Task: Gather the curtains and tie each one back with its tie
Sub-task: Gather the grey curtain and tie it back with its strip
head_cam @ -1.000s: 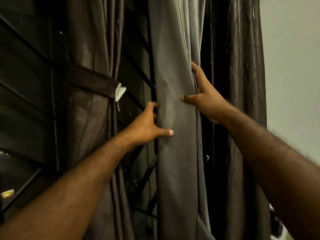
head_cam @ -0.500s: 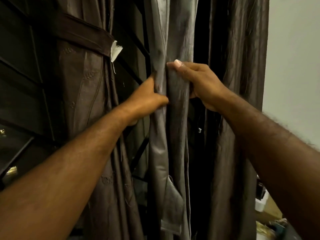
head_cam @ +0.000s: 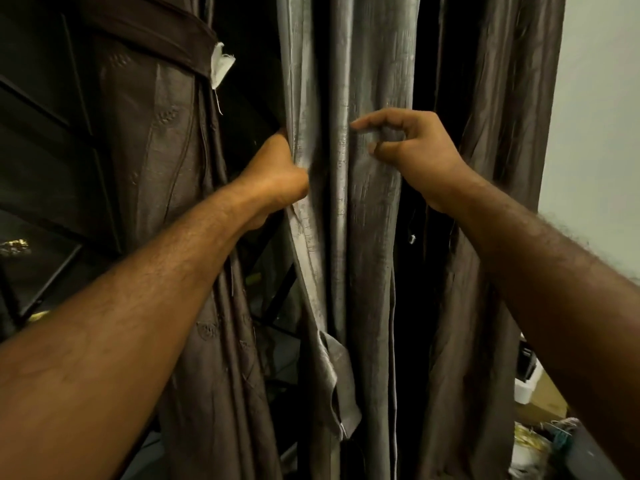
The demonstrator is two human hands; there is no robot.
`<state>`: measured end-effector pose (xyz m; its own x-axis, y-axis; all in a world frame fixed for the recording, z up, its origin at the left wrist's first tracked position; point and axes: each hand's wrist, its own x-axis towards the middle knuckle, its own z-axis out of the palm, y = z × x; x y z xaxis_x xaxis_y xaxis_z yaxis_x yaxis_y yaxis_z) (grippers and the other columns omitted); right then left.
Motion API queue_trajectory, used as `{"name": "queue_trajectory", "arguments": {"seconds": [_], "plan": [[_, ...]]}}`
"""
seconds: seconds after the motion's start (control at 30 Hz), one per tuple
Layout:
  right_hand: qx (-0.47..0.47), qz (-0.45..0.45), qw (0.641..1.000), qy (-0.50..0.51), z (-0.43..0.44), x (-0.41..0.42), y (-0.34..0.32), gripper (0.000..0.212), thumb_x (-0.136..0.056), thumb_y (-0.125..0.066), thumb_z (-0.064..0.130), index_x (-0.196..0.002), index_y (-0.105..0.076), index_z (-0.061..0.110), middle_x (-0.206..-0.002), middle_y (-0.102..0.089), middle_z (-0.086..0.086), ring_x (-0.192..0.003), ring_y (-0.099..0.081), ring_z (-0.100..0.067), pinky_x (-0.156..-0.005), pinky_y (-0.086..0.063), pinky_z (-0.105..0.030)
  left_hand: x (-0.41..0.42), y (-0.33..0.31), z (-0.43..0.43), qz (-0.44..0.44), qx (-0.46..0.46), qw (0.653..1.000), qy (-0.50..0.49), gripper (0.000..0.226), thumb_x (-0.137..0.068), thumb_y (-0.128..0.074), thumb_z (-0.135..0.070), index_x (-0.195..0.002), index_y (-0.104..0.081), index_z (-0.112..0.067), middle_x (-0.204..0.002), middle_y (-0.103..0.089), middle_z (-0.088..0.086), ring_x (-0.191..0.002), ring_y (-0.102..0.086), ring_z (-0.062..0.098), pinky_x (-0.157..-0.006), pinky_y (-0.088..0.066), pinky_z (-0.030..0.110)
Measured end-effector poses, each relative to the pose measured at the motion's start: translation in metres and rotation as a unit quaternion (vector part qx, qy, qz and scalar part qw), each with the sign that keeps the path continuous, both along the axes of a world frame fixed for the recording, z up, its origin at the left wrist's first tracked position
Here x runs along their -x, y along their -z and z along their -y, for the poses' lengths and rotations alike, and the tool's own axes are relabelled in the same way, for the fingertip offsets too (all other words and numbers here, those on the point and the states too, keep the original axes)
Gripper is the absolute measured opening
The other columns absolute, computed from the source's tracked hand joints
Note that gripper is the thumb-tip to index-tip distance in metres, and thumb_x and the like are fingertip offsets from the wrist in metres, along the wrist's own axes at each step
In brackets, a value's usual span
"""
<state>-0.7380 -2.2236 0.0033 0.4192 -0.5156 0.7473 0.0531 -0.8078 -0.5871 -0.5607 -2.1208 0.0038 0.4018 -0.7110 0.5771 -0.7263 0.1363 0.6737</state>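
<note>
L hand (head_cam: 277,174) & R hand (head_cam: 412,150) grip grey curtain (head_cam: 367,64)

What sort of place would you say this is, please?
Probably a room in a home, by a barred window: long curtains hang beside a plain wall, dark window bars show behind them, and household clutter lies low on the right.
</note>
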Motion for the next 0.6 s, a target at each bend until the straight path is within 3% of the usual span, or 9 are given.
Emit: {"name": "queue_trajectory", "arguments": {"seconds": [0.17, 0.27, 0.37, 0.47, 0.53, 0.6], "plan": [[-0.007, -0.002, 0.999, 0.040, -0.004, 0.007, 0.000, 0.048, -0.091, -0.053, -0.012, -0.116, -0.073, 0.024, -0.128, -0.065, 0.006, -0.119, -0.063, -0.011, -0.092, -0.060, -0.031, -0.010, 0.001, -0.010, -0.018, -0.022, 0.999, -0.033, 0.029, -0.084, -0.061, -0.004, -0.108, -0.052, -0.018, -0.088, -0.058, -0.003, -0.076, -0.056, 0.009, -0.052, -0.042, 0.019], [-0.013, -0.005, 0.999, 0.043, -0.006, 0.014, 0.000, 0.050, -0.092, -0.052, -0.012, -0.111, -0.071, 0.030, -0.126, -0.064, 0.008, -0.113, -0.065, -0.008, -0.083, -0.061, -0.026, -0.013, 0.001, -0.014, -0.049, -0.034, 0.998, -0.033, 0.040, -0.080, -0.061, -0.002, -0.117, -0.052, -0.014, -0.096, -0.061, 0.000, -0.086, -0.060, 0.016, -0.062, -0.051, 0.027], [-0.009, -0.008, 0.999, 0.046, -0.010, 0.011, 0.000, 0.046, -0.093, -0.055, -0.007, -0.110, -0.072, 0.032, -0.124, -0.064, 0.010, -0.106, -0.065, -0.003, -0.076, -0.059, -0.019, -0.005, 0.003, -0.015, -0.041, -0.036, 0.998, -0.034, 0.047, -0.075, -0.060, 0.003, -0.116, -0.047, -0.015, -0.099, -0.057, 0.000, -0.087, -0.055, 0.015, -0.064, -0.049, 0.029], [-0.017, 0.011, 0.999, 0.028, -0.017, 0.000, 0.000, 0.022, -0.095, -0.065, 0.018, -0.114, -0.074, 0.024, -0.112, -0.072, 0.007, -0.103, -0.067, -0.005, -0.094, -0.059, -0.035, 0.009, 0.004, -0.011, -0.025, -0.044, 0.999, -0.020, 0.048, -0.067, -0.063, 0.004, -0.110, -0.050, -0.014, -0.101, -0.059, 0.006, -0.091, -0.058, 0.021, -0.071, -0.055, 0.037], [-0.013, -0.010, 1.000, 0.022, -0.027, -0.007, 0.000, 0.041, -0.090, -0.069, 0.048, -0.122, -0.071, 0.022, -0.113, -0.073, 0.009, -0.107, -0.066, -0.002, -0.102, -0.054, -0.035, 0.020, 0.005, -0.010, -0.008, -0.070, 0.998, 0.001, 0.046, -0.067, -0.064, 0.002, -0.106, -0.050, -0.019, -0.098, -0.058, 0.005, -0.089, -0.059, 0.019, -0.066, -0.054, 0.035], [0.004, -0.041, 0.999, 0.031, -0.036, -0.014, 0.001, 0.068, -0.084, -0.067, 0.064, -0.136, -0.061, 0.021, -0.122, -0.066, 0.017, -0.104, -0.062, 0.010, -0.091, -0.052, -0.014, 0.030, 0.006, -0.008, 0.009, -0.107, 0.994, 0.030, 0.058, -0.070, -0.065, 0.001, -0.121, -0.047, -0.020, -0.100, -0.057, 0.002, -0.088, -0.059, 0.017, -0.064, -0.052, 0.031]]}}
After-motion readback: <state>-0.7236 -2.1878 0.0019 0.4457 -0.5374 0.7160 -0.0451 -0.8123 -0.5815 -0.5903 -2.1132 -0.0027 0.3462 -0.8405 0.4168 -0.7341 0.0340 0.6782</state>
